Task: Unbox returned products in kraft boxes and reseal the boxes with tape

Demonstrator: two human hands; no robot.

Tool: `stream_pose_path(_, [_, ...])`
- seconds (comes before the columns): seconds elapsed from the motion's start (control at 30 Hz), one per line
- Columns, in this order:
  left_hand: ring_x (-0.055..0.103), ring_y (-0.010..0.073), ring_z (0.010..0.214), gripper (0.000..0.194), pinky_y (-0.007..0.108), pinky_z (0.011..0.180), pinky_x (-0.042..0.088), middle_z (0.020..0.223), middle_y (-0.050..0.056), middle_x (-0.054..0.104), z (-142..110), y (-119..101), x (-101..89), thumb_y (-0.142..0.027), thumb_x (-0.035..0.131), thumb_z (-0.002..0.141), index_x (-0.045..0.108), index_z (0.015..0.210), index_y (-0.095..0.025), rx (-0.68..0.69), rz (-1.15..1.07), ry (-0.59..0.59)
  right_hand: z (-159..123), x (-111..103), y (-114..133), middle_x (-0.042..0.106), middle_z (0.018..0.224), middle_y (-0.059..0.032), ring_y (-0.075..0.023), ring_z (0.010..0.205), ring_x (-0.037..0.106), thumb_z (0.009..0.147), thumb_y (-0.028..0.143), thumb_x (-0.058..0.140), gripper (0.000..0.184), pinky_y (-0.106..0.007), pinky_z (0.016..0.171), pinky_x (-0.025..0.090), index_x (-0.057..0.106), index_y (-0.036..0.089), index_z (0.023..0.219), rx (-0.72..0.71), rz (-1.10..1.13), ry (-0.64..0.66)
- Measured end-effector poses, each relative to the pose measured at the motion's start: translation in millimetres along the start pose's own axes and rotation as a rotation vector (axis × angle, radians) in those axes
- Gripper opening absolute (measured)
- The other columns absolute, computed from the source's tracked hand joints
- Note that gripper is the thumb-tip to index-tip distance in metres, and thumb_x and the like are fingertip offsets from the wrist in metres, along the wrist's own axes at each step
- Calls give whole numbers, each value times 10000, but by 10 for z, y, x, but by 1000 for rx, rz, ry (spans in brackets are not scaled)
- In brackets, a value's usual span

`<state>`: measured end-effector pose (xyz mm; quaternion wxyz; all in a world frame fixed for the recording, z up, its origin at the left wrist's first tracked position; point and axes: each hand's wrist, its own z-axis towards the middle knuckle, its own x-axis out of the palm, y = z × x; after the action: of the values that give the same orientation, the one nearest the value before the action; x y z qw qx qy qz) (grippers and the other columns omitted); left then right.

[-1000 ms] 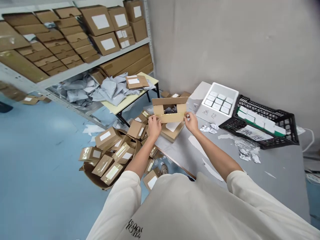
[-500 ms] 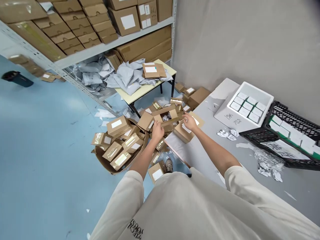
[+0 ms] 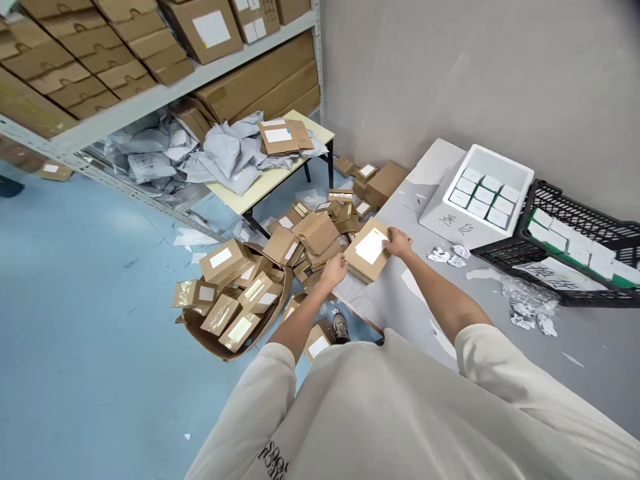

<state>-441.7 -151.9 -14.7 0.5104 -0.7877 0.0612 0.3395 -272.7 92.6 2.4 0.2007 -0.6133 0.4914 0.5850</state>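
My right hand grips the right edge of a flat cardboard box with a white label on top, at the left edge of the grey table. Curled fingers show on my left hand, close to the box's left side. Whether it touches the box or holds anything I cannot tell. Beyond it, a brown carton lies tilted on the heap of cartons on the floor.
Left of my foot, a large open carton holds several taped boxes. A small yellow table bears grey mailing bags. On the grey table stand a white foam box, a black crate and crumpled paper. Shelves rise at back left.
The open carton once between both hands has left them; a tilted carton now lies on the heap. My right hand has come onto the labelled box. My left hand has moved right, fingers curled.
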Motion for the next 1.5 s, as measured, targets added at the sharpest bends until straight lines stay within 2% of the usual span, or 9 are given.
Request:
stream_pose_path(0.13, [713, 232, 1091, 388, 336, 981, 527, 1150, 100, 746, 11, -64, 82, -190, 595, 935, 595, 1323, -194, -31, -5, 28, -89, -40, -125, 563, 1452, -171, -387, 1294, 504, 871, 391, 560, 613, -576, 1072, 373, 494, 209, 1453, 55, 1, 11])
stream_pose_path(0.3, [699, 249, 1128, 554, 343, 970, 517, 1231, 87, 726, -29, -258, 89, -220, 677, 872, 511, 1400, -239, -61, -24, 41, -268, -50, -342, 662, 1322, -150, -369, 1212, 568, 897, 395, 527, 496, -506, 1019, 415, 608, 204, 1347, 154, 23, 15])
stream_pose_path(0.53, [684, 255, 1079, 479, 341, 918, 497, 1170, 78, 710, -55, -691, 363, -244, 656, 845, 539, 1309, -229, -26, 40, 109, -921, -97, -848, 757, 1077, -95, -296, 1009, 662, 896, 419, 526, 354, -338, 809, 463, 723, 225, 1117, 327, 139, -20])
stream_pose_path(0.63, [675, 250, 1078, 473, 337, 932, 484, 1130, 67, 709, -73, -970, 643, -243, 652, 842, 542, 1301, -235, 15, 71, 170, -1310, -174, -1198, 764, 1071, -95, -285, 1011, 674, 895, 394, 529, 335, -312, 793, 459, 734, 222, 1098, 407, 174, -109])
stream_pose_path(0.8, [643, 254, 1183, 521, 344, 987, 468, 1321, 76, 664, -210, -1518, 1318, -242, 642, 835, 512, 1339, -245, 148, 86, 276, -2039, -350, -1940, 764, 1112, -104, -274, 1031, 684, 893, 377, 555, 342, -295, 797, 460, 717, 197, 1135, 547, 244, -213])
stream_pose_path(1.0, [627, 262, 1229, 528, 346, 1008, 465, 1380, 71, 645, -593, -2102, 2293, -240, 650, 823, 524, 1334, -268, 234, 109, 373, -2962, -503, -2912, 770, 1090, -105, -272, 1030, 694, 908, 381, 551, 326, -294, 794, 464, 719, 204, 1124, 682, 271, -233])
stream_pose_path(1.17, [631, 261, 1211, 498, 351, 997, 473, 1353, 63, 659, -972, -2355, 2982, -243, 641, 831, 530, 1315, -279, 270, 145, 417, -3581, -487, -3616, 779, 1081, -101, -275, 1020, 702, 903, 372, 549, 304, -300, 800, 474, 753, 212, 1061, 722, 273, -194])
stream_pose_path(1.33, [598, 276, 1267, 551, 365, 1045, 455, 1392, 102, 628, -1162, -2413, 3331, -252, 640, 836, 495, 1367, -247, 250, 200, 376, -3861, -451, -4025, 785, 1021, -73, -255, 990, 707, 912, 325, 520, 272, -292, 802, 491, 773, 228, 941, 625, 348, -117])
stream_pose_path(1.5, [584, 281, 1292, 635, 376, 1056, 452, 1441, 152, 582, -1013, -2518, 3387, -243, 625, 848, 425, 1451, -206, 179, 204, 321, -3728, -548, -4143, 696, 1334, -84, -230, 1106, 676, 887, 306, 594, 451, -313, 950, 507, 640, 217, 1327, 579, 477, -256])
